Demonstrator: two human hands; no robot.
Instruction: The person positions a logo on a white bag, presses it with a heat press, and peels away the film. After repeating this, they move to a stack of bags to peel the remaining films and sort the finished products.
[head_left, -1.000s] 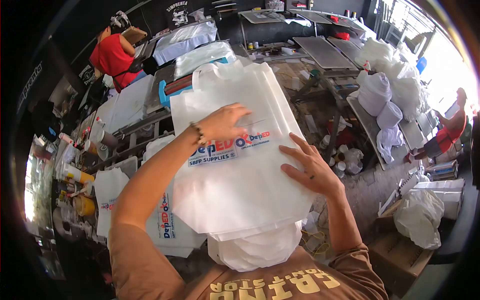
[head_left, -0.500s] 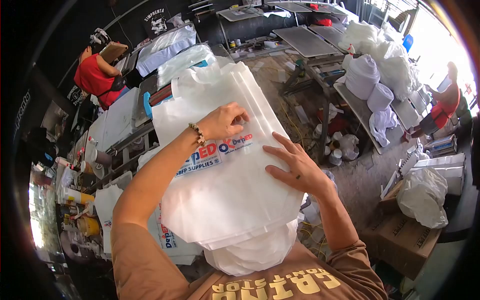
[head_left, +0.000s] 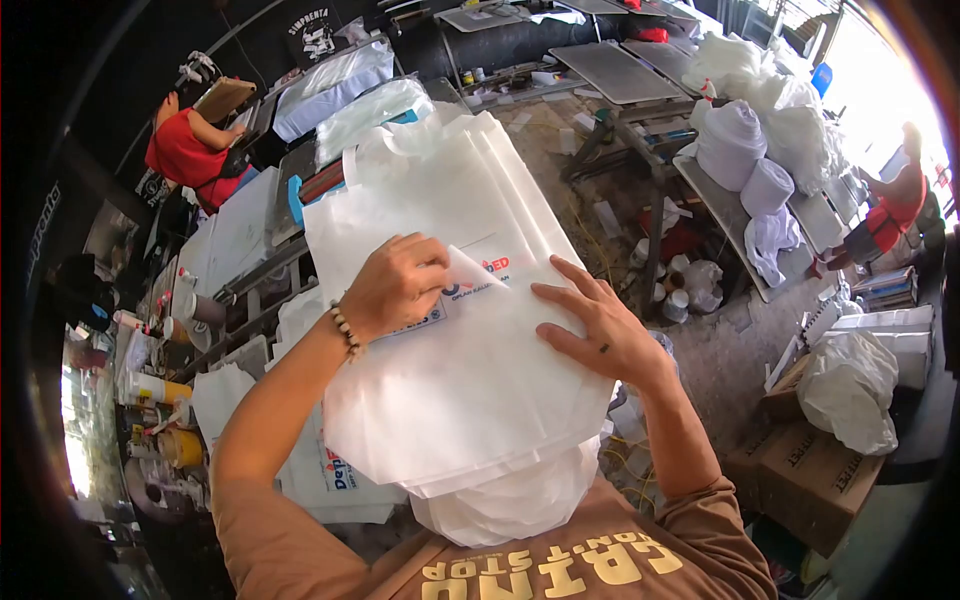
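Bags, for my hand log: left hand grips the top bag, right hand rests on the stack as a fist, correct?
No fist: the head view shows the right hand lying open, fingers spread, on the stack. The left hand does grip the top bag.

A cluttered print workshop, seen from above. A dark wall [head_left: 120, 130] runs along the upper left, with a black printed shirt [head_left: 312, 35] hanging on it. Long workbenches [head_left: 245, 235] stand below it, and flat grey tables [head_left: 610, 72] fill the far end. A bench [head_left: 720, 205] at right carries white rolls [head_left: 735, 145]. The floor [head_left: 715, 350] is bare and dusty, with small tubs [head_left: 685, 290] on it. Cardboard boxes [head_left: 800, 475] and a white sack [head_left: 850, 395] sit at lower right. Bottles [head_left: 150, 385] crowd a shelf at left. Strong daylight [head_left: 885, 95] pours in from the upper right.
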